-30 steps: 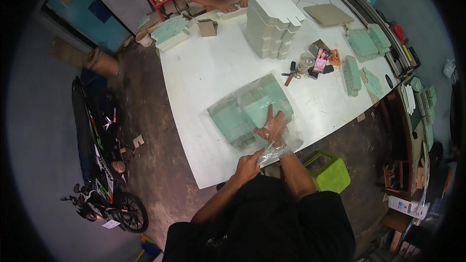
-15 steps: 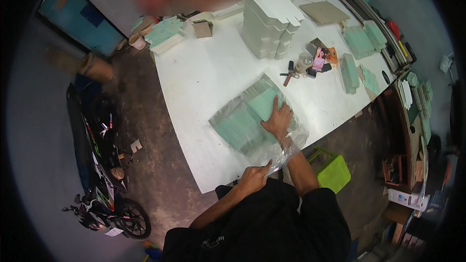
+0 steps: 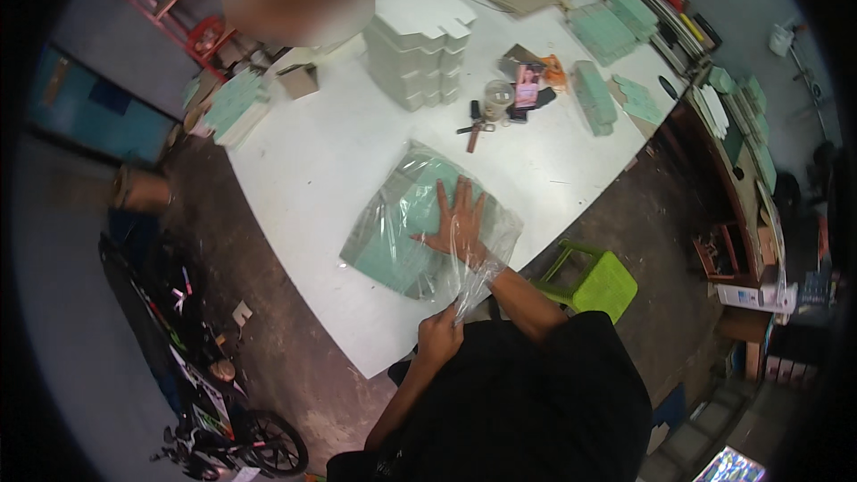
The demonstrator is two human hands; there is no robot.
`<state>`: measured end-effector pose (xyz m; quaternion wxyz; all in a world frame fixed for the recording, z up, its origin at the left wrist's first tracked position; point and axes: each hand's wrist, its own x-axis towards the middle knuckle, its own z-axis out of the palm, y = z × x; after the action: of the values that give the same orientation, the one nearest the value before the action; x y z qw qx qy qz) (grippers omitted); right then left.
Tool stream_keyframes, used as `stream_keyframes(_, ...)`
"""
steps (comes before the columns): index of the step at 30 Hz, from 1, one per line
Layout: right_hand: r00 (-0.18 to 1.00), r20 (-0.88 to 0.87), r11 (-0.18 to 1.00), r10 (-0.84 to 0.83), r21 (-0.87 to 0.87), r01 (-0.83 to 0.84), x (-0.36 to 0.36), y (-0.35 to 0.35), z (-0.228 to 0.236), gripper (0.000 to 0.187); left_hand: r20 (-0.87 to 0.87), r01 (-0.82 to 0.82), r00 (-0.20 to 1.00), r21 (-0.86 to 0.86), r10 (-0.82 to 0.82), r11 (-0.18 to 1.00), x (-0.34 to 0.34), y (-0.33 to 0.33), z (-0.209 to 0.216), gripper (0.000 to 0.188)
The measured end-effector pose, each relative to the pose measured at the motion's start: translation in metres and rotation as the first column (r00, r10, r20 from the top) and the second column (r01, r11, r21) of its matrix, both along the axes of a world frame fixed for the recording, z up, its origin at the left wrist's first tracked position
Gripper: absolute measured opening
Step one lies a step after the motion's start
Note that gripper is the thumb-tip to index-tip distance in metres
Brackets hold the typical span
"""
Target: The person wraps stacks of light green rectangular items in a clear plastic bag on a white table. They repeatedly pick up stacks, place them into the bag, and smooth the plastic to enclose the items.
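A clear plastic bag [image 3: 502, 221] lies on the near part of the white table, with a stack of pale green flat card pieces [image 3: 386, 230] inside it. My right hand [image 3: 457, 221] rests palm down on the stack, fingers spread. Film from the bag passes over its wrist, so the hand appears to reach in through the bag's mouth. Close to my body, my left hand [image 3: 439, 337] is closed on the gathered edge of the plastic bag, pulling it taut toward me.
A tall pile of white folded boxes [image 3: 415, 45] stands beyond. Keys [image 3: 473, 136], a plastic cup [image 3: 498, 100] and a phone [image 3: 528, 87] lie to its right. Green card stacks [image 3: 593, 98] sit further right. A green stool [image 3: 603, 278] stands beside the table, a motorcycle [image 3: 192, 375] at left.
My view has swung, shifting the table leftward. My right hand's fingers are spread wider and point farther forward on the stack. My left hand still grips the bag's edge.
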<state>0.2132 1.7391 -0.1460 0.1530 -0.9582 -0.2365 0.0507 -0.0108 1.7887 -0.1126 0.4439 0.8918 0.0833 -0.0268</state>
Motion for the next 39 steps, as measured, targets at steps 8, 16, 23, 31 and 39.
stream_keyframes(8,0.970,0.244,0.984,-0.006,0.174,-0.038,0.007,-0.014,-0.037,0.125,-0.014,0.020,1.000,0.011,-0.020,1.000,0.022,-0.020,0.011,0.035)
stream_keyframes(16,0.916,0.102,0.833,0.388,0.385,-0.396,-0.014,-0.112,-0.066,0.095,-0.157,0.006,0.988,-0.029,-0.010,1.000,0.053,-0.021,0.030,0.089)
stream_keyframes(23,0.723,-0.552,0.894,0.415,0.396,-0.211,0.142,-0.353,-0.014,0.042,0.169,-0.306,0.946,0.166,0.278,0.938,0.148,-0.030,0.048,0.099)
stream_keyframes(31,0.913,0.130,0.827,-0.387,0.486,0.282,0.664,-0.581,-0.081,0.078,0.006,-0.335,0.941,0.144,0.338,0.931,0.426,-0.215,0.050,0.059)
stream_keyframes(39,0.844,0.256,0.862,-0.471,-0.072,0.502,0.961,-0.656,-0.016,0.154,-0.367,-0.214,0.907,0.024,0.208,0.977,0.567,-0.322,0.030,0.059)
